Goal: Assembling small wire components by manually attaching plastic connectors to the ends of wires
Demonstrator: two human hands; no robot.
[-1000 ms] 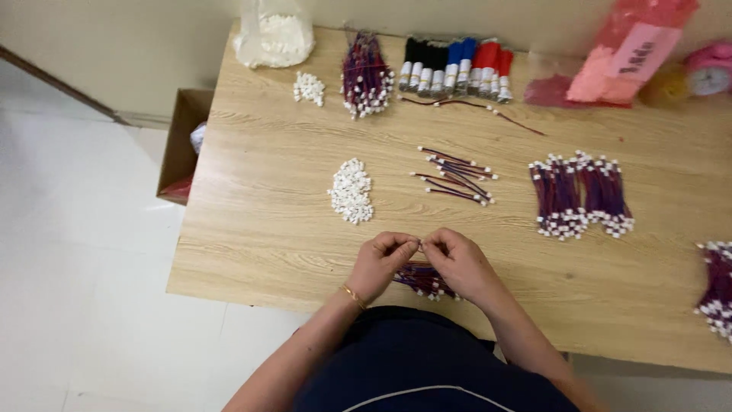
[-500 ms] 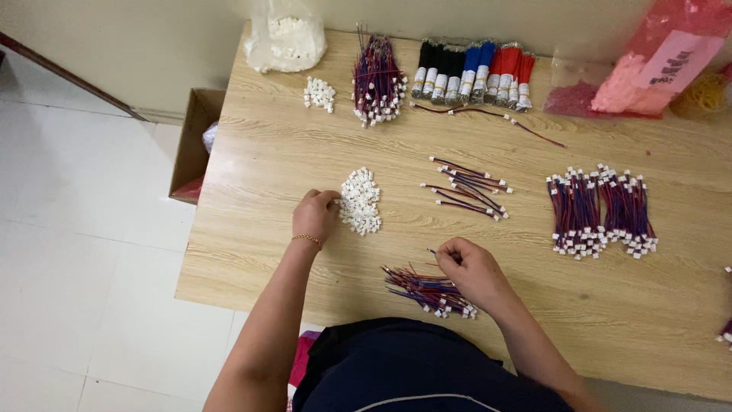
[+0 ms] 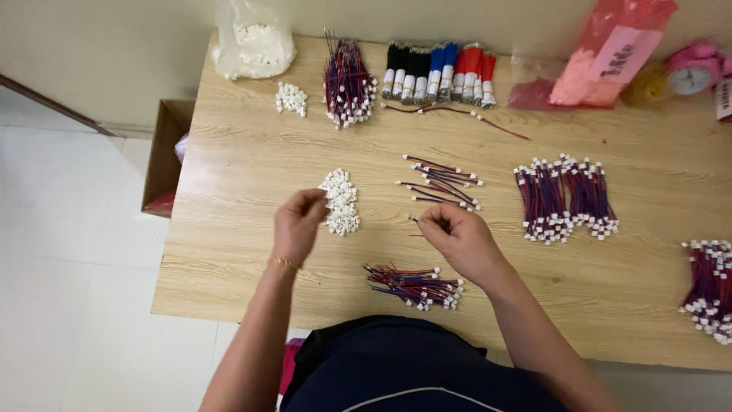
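- Left hand (image 3: 299,221): fingers pinched together at the left edge of the pile of small white connector housings (image 3: 340,201). Whether a housing is already between the fingertips cannot be told. The pile lies within short reach, which suits single-piece picking.
- Right hand (image 3: 456,233): fingers closed narrowly on the end of a thin wire lead (image 3: 415,220), held just above the wooden counter (image 3: 252,252). The free end points left, toward the left hand and the housings.
- Loose leads (image 3: 442,181): a small spread of red-and-dark wires lies just beyond the right hand, separated so that single leads can be taken.
- Near bundle (image 3: 415,284): a heap of wires with white ends lies at the counter's near edge, between the two forearms, apart from the loose stock.
- Sorted bundles (image 3: 566,198): larger groups lie to the right, well apart from the hands; another (image 3: 709,286) sits at the far right edge.
- Far edge: a clear bag of white parts (image 3: 252,42), a small housing cluster (image 3: 291,99), a standing wire bundle (image 3: 347,80) and a row of coloured spools (image 3: 438,72).
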